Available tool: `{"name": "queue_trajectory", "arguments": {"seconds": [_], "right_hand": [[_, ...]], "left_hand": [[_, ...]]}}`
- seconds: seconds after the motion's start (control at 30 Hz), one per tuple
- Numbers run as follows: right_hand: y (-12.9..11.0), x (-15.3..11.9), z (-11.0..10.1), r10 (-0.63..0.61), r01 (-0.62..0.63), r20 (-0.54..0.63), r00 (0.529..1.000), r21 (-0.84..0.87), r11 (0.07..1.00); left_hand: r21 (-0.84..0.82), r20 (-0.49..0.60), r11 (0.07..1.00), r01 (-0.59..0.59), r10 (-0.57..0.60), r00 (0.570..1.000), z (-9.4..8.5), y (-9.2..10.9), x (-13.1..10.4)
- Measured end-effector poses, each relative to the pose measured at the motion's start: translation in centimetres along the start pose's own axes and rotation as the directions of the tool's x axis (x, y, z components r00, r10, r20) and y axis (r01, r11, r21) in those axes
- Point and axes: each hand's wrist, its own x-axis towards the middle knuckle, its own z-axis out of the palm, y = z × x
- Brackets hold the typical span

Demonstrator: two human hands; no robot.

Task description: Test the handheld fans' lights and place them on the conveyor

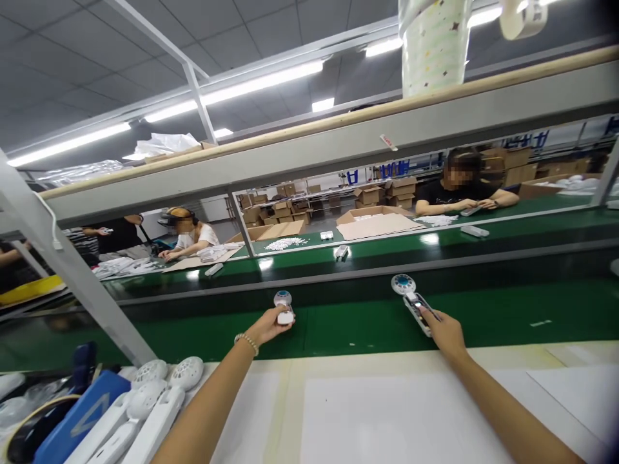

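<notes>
The left hand (271,326) pinches one unit (285,318) and the right hand (443,332) another unit (411,301) by its handle (417,316), probably the safest hold on light, stiff plastic.

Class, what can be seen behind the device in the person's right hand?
Behind the device in the right hand are the green surface and a dark strip. The patch directly behind device and hand is covered.

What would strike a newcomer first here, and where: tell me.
Over the green belt, the left hand holds a white fan-like unit and the right hand a second unit. Similar pieces crowd the lower left; a patterned cylinder rises above the shelf, upper right.
</notes>
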Motion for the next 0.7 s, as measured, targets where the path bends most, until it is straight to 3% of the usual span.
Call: {"name": "queue_trajectory", "arguments": {"seconds": [0.1,0.17,0.27,0.33,0.4,0.5,0.7], "right_hand": [[-1.1,-2.6,2.3,-0.023,-0.01,0.123,0.992,0.258,0.966],[-1.8,-4.8,3.8,-0.025,-0.125,0.296,0.955,0.478,0.869],[-2.7,-8.4,5.7,-0.028,-0.392,0.573,0.819,0.594,0.703],[-3.2,-10.6,6.7,-0.034,-0.469,0.672,0.74,0.551,0.69],[-3.7,-12.4,7.7,-0.033,-0.492,0.717,0.696,0.51,0.705],[-4.3,-13.6,9.4,0.002,-0.49,0.728,0.686,0.459,0.741],[-4.8,-12.7,12.3,0.039,-0.55,0.749,0.661,0.448,0.705]], "left_hand": [[-0.109,0.152,0.992,-0.067,0.083,0.985,0.7,-1.7,-2.7],[-0.158,0.23,0.984,-0.087,0.122,0.965,1.7,-3.0,-4.2],[-0.204,0.285,0.973,-0.103,0.16,0.945,3.3,-4.8,-5.6],[-0.219,0.273,0.967,-0.13,0.189,0.943,4.1,-5.5,-5.8],[-0.223,0.245,0.963,-0.153,0.207,0.947,4.6,-6.0,-5.6],[-0.229,0.222,0.962,-0.148,0.199,0.954,4.9,-6.4,-5.0],[-0.272,0.215,0.96,-0.067,0.129,0.968,4.6,-6.6,-4.6]]}}
